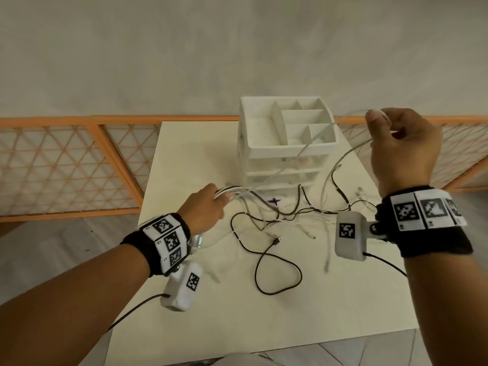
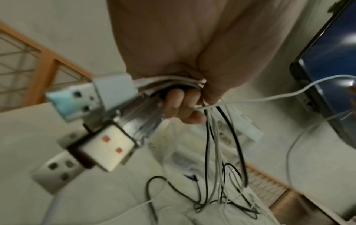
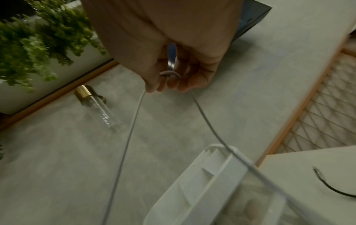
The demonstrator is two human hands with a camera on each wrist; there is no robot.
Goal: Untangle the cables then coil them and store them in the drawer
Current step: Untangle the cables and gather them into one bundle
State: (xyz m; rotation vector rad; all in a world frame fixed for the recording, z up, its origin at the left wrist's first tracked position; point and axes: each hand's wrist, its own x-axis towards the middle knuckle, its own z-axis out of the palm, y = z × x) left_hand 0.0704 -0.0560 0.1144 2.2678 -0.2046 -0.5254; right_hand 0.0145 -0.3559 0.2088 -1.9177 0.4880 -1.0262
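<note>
A tangle of black and white cables [image 1: 280, 215] lies on the cream table [image 1: 184, 299] in front of a white drawer unit [image 1: 286, 151]. My left hand [image 1: 208, 207] grips a bundle of several cable ends [image 2: 173, 83]; USB plugs [image 2: 75, 103] stick out of the fist. My right hand [image 1: 401, 143] is raised to the right of the drawer unit and pinches a loop of white cable [image 3: 170, 75]. Two strands of that cable [image 3: 125, 144] hang down toward the tangle.
The drawer unit's top is an open tray with dividers [image 1: 290, 122]. An orange lattice railing [image 1: 66, 165] runs behind the table. A glass wall lamp [image 3: 96, 105], green foliage [image 3: 38, 38] and a dark screen [image 2: 331, 68] show in the wrist views.
</note>
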